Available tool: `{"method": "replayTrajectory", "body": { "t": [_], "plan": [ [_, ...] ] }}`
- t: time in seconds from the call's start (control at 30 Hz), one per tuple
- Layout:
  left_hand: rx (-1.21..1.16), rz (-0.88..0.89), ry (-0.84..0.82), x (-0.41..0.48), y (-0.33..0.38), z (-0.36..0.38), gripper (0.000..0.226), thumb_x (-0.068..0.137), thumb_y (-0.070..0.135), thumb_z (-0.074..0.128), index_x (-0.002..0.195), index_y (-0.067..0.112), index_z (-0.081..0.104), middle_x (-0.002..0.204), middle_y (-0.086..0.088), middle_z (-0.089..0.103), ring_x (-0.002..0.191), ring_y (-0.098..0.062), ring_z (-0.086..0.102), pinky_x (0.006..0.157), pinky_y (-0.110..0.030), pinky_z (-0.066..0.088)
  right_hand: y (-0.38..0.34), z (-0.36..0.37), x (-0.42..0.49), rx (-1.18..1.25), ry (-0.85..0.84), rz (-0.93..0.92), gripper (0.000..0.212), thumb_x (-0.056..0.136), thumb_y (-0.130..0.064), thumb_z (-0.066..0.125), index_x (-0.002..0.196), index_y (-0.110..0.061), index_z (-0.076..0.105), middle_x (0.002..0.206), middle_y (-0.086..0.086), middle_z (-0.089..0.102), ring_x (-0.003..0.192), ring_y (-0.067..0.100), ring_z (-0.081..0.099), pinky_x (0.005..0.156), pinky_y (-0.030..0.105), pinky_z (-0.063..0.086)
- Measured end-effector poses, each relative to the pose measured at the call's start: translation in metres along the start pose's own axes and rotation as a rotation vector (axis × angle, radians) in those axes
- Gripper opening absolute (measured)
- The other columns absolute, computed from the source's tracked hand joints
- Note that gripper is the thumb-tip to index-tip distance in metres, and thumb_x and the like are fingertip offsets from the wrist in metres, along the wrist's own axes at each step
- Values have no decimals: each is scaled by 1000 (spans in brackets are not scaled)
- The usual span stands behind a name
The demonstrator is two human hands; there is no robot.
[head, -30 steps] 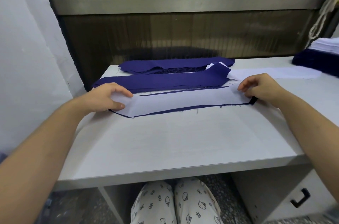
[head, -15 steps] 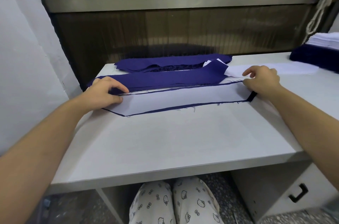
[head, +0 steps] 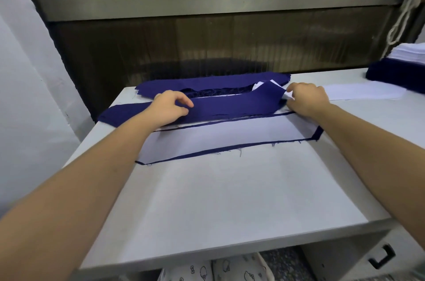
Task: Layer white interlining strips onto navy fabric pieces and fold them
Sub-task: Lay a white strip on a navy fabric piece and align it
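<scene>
A white interlining strip [head: 230, 136] lies flat on a navy fabric piece [head: 318, 134] in the middle of the table; only the navy piece's thin border shows around it. Just behind it lies a long folded navy stack [head: 232, 106]. My left hand [head: 170, 106] sits on the stack's left part, fingers curled and pinching the top navy layer. My right hand [head: 307, 99] grips the stack's right end, where a white corner [head: 287, 96] peeks out by the thumb. Both forearms cross over the ends of the layered strip.
Behind the stack lies a second rumpled navy pile [head: 207, 83]. A loose white strip [head: 361, 93] lies to the right, before a navy stack [head: 395, 73] topped with white pieces [head: 409, 53]. A dark panel rises behind the grey table [head: 230, 200]. A drawer handle [head: 381, 257] is lower right.
Both hands left the ends of the white strip and moved back onto the folded navy stack, where they now take hold of its top layer. The layered strip stays flat.
</scene>
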State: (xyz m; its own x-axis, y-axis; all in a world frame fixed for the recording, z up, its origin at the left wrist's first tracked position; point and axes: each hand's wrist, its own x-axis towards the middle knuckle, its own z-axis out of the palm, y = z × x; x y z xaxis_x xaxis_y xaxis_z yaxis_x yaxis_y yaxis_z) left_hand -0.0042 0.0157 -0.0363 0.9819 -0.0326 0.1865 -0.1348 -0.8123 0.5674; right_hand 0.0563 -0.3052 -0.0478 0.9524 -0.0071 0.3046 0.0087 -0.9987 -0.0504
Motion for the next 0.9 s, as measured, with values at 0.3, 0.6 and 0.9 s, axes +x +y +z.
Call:
{"method": "replayTrajectory", "body": {
  "t": [0.3,0.6,0.9],
  "plan": [
    [-69,90,-79,33,26,36,18,89,7,61,95,24,65,100,7,59,89,-5,54,78,-23,43,11,9,8,283,96,91,21,94,-21,51,97,-5,63,92,15,62,85,34,55,68,33,40],
    [-126,128,-94,46,50,48,18,88,7,61,92,24,66,92,11,58,83,1,53,65,-11,39,16,11,11,833,212,237,7,88,-17,64,85,-13,69,85,3,64,82,18,56,75,30,44],
    [-264,163,-141,47,105,67,15,91,11,58,102,19,63,89,10,59,84,-4,55,67,-11,39,19,8,12,856,331,377,10,87,-13,62,91,-14,71,84,-2,62,78,17,55,72,27,42]
  ]
}}
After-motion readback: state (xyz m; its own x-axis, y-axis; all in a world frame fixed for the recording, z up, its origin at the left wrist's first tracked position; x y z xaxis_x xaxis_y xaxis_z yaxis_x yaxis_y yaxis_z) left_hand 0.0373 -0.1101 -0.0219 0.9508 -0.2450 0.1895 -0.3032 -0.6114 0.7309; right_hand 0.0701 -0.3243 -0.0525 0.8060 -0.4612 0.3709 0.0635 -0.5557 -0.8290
